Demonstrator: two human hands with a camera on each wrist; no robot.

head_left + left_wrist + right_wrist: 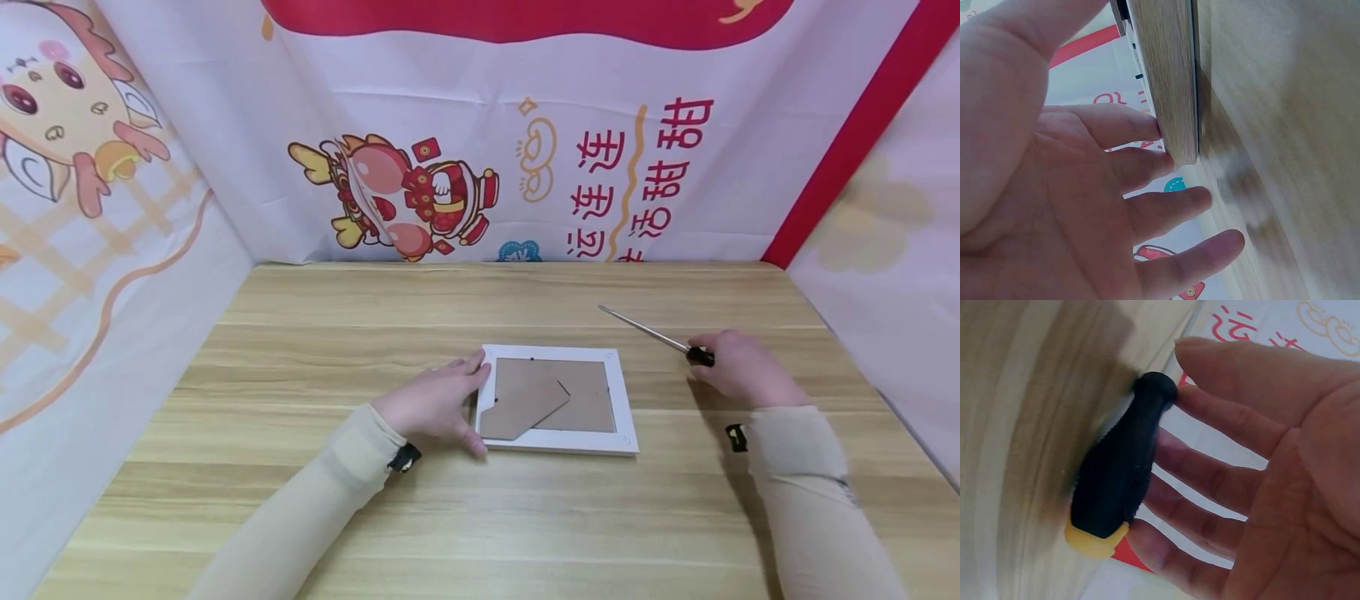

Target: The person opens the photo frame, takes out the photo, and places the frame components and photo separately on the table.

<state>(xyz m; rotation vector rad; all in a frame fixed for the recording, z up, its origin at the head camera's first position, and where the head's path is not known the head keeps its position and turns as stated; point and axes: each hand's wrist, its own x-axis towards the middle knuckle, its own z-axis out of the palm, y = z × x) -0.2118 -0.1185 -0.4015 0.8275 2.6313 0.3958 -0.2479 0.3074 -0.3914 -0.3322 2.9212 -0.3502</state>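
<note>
A white picture frame [626,408] lies back side up on the wooden table, showing its brown backing board [592,408] and angled stand leg [517,414]. At its left end is my left hand [438,402], fingers fairly straight, two fingertips right at the frame's edge [1166,75] in the left wrist view. Over to the right, a screwdriver [645,327] points its metal shaft toward the back left. My right hand [742,368] is at its black and yellow handle [1116,462]; the fingertips touch one side, while the thumb stands apart from it.
The wood-grain table [360,308] extends around both objects. A printed white cloth [465,92] with red and cartoon figures hangs along the back edge, and further cloth panels [180,308] close off the left and right sides.
</note>
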